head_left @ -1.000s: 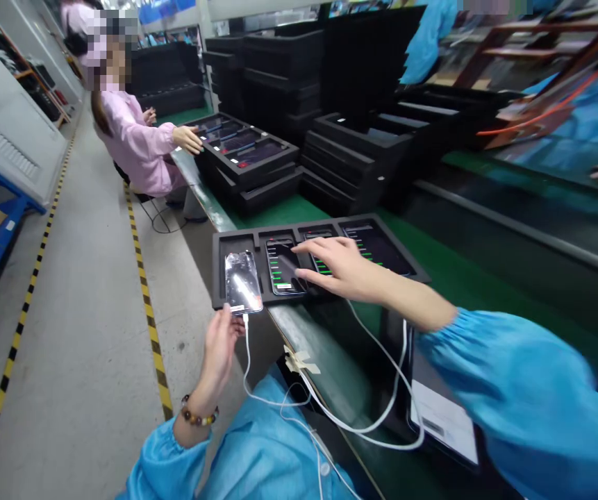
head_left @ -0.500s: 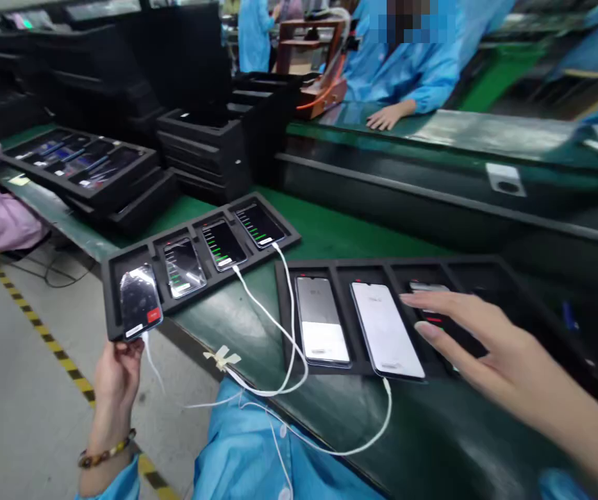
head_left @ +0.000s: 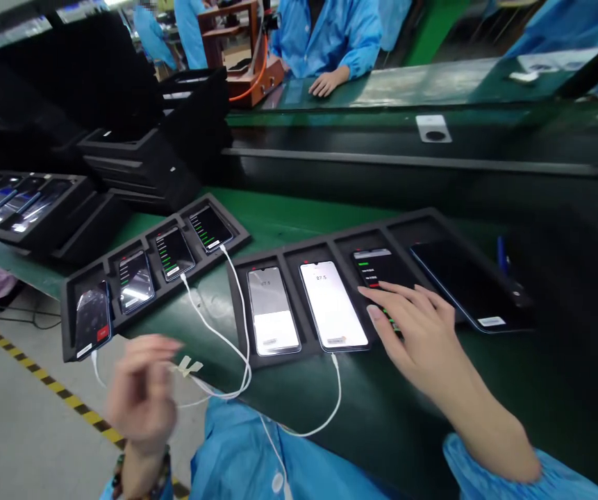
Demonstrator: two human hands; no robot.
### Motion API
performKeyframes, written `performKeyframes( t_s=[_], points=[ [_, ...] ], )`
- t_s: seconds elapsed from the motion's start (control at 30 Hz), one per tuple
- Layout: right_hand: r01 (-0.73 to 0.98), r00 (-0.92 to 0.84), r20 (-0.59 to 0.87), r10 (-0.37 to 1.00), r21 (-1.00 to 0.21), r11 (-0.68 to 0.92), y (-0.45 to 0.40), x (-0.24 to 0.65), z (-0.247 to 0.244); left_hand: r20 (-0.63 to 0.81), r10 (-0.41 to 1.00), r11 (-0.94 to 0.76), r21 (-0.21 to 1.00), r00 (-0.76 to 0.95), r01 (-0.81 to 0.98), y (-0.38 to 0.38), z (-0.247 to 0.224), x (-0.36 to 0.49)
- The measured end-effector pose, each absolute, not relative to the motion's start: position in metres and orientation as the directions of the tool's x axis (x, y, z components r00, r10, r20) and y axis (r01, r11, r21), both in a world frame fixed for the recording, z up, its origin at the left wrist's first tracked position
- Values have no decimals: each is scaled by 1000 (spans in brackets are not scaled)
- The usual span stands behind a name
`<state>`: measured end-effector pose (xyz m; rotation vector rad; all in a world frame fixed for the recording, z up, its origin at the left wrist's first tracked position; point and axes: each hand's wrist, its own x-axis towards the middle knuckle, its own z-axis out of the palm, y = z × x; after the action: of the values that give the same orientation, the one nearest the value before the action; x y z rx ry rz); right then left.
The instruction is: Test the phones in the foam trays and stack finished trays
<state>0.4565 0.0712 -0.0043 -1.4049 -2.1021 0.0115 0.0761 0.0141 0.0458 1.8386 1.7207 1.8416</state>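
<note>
My right hand (head_left: 424,340) hovers with outstretched fingers over a phone (head_left: 374,260) showing a dark screen with green and red marks. To its left in the same black foam tray (head_left: 264,255) are a phone with a white screen (head_left: 333,302), plugged into a white cable (head_left: 339,396), and a phone with a half-grey screen (head_left: 273,309). At its right lies a dark-screened phone (head_left: 460,281). My left hand (head_left: 145,389), smeared by motion, is in the air by the table's edge, apart from the leftmost phone (head_left: 92,316) in the left foam tray (head_left: 114,258).
White cables are bundled by tape (head_left: 190,366) at the table's edge. Stacked black trays (head_left: 137,160) and a tray of phones (head_left: 17,201) stand at the left. A blue pen (head_left: 501,253) is at the right. Across the bench rests another person's hand (head_left: 328,82).
My left hand has come away from the leftmost phone and moved right. My right hand stays over the third phone of the right tray. The view has swung right.
</note>
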Motion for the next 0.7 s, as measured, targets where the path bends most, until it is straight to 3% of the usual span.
performKeyframes(
  t_s=[0.07,0.13,0.37,0.57,0.7],
  points=[
    [826,-245,484,840,-350,442,68,458,-2,478,861,-466,600,175,650,20,50,108],
    [797,-265,476,839,-382,468,65,458,1,270,893,-449,595,360,667,30,50,123],
    [780,-235,478,846,-427,458,63,459,-2,134,963,-270,550,235,791,52,31,74],
    [734,-314,437,843,-452,507,62,456,-4,-46,999,20,724,19,689,51,14,25],
    [671,-352,409,842,-517,531,59,459,1,64,996,-91,648,64,756,52,19,43]
  ],
)
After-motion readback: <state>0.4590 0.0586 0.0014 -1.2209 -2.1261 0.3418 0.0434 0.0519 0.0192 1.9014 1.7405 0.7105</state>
